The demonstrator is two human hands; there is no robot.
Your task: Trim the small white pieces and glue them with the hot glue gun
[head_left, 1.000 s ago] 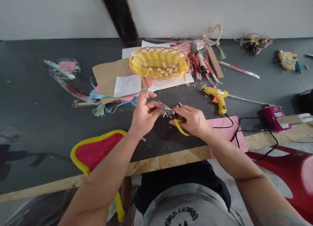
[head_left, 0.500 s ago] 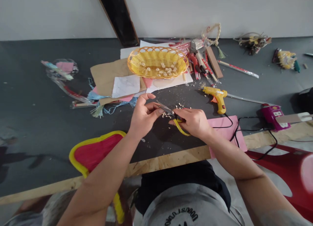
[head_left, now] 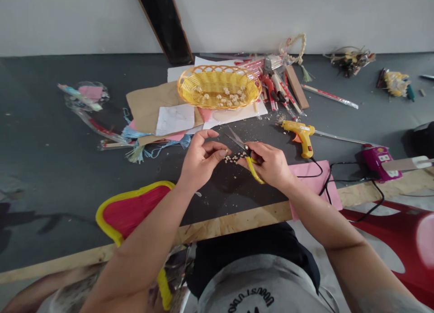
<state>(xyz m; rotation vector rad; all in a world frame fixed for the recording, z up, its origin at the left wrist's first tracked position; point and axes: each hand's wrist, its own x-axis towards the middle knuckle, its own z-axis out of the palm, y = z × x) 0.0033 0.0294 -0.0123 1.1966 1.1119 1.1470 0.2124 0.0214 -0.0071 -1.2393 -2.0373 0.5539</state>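
Note:
My right hand (head_left: 269, 165) is wrapped round the yellow-handled scissors (head_left: 252, 170), whose blades stand apart and point up and left. Opposite, my left hand (head_left: 202, 160) pinches a tiny pale piece (head_left: 225, 152) between thumb and forefinger, left of the blades and apart from them. Several small cut pieces (head_left: 233, 158) are scattered on the dark table between and below the hands. Beyond them, a yellow woven basket (head_left: 219, 104) holds several cream-coloured little clusters.
A yellow glue gun (head_left: 301, 134) lies right of my hands, its black cord running over pink paper (head_left: 317, 182) near a purple power socket (head_left: 383, 163). Blue tassels (head_left: 135, 133), papers and wrapped sticks lie behind. A red-and-yellow padded shape (head_left: 132, 209) is by my left forearm.
The scissors have drawn back to the right, away from my left fingers, and their blades have opened. My left hand has hardly moved.

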